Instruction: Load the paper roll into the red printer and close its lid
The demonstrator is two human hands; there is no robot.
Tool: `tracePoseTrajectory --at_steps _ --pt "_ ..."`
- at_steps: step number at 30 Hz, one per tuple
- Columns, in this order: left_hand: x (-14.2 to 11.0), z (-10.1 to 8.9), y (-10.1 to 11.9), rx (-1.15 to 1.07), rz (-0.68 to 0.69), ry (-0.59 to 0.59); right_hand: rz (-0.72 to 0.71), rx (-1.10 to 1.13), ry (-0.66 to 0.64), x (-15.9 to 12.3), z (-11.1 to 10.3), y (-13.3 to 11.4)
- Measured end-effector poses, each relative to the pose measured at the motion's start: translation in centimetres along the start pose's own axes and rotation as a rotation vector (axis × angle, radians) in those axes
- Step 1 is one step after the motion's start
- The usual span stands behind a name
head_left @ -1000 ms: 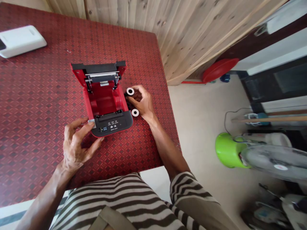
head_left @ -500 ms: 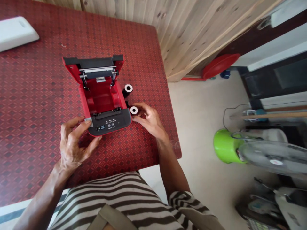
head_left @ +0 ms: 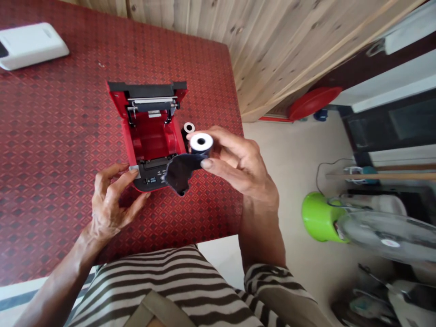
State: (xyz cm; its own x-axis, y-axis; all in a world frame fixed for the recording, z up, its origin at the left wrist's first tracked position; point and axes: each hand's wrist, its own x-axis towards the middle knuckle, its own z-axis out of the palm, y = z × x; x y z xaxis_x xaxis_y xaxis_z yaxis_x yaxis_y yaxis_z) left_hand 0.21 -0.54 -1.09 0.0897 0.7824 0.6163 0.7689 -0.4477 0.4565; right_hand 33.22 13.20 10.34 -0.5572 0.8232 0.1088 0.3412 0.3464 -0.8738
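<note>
A small red receipt printer (head_left: 150, 136) stands on the red patterned table (head_left: 61, 136) with its lid swung open and its paper bay bare. My right hand (head_left: 238, 168) is raised above the table, its fingers closed round a paper roll (head_left: 200, 143) that has a white end and a dark wrapping hanging loose toward the printer's front. A second roll (head_left: 188, 128) stands on the table by the printer's right side. My left hand (head_left: 111, 200) rests at the printer's front left corner, thumb and fingers pinching it.
A white flat device (head_left: 32, 45) lies at the table's far left. Beyond the table's right edge are a wooden wall, a red lid (head_left: 313, 102) on the floor, a green-based fan (head_left: 340, 218) and cables.
My right hand has picked the nearer roll up off the table and lifted it toward me, dark wrapping trailing. The left hand has stayed at the printer's corner.
</note>
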Motion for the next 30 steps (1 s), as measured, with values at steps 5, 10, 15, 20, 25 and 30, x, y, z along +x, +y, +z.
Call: tracePoseTrajectory --at_steps 5,10,15,20,25,30 --pt "-0.1 0.1 0.2 -0.072 -0.041 0.002 -0.123 -0.516 -0.166 5.0 3.3 -2.6" --pt "-0.5 0.3 0.3 -0.05 -0.034 0.005 -0.054 -0.813 -0.341 7.8 6.6 -4.8" --pt "-0.5 0.3 0.3 -0.015 -0.031 -0.011 -0.021 -0.875 -0.393 8.9 7.3 -6.0" --pt "-0.3 0.2 0.4 -0.018 -0.02 -0.021 0.046 -0.93 -0.402 9.8 7.5 -5.1" --pt "-0.5 0.1 0.3 -0.007 -0.046 -0.036 -0.02 -0.902 -0.434 10.4 7.5 -3.5" --pt "-0.4 0.0 0.3 -0.018 -0.038 -0.04 -0.016 -0.898 -0.452 10.7 7.5 -3.6"
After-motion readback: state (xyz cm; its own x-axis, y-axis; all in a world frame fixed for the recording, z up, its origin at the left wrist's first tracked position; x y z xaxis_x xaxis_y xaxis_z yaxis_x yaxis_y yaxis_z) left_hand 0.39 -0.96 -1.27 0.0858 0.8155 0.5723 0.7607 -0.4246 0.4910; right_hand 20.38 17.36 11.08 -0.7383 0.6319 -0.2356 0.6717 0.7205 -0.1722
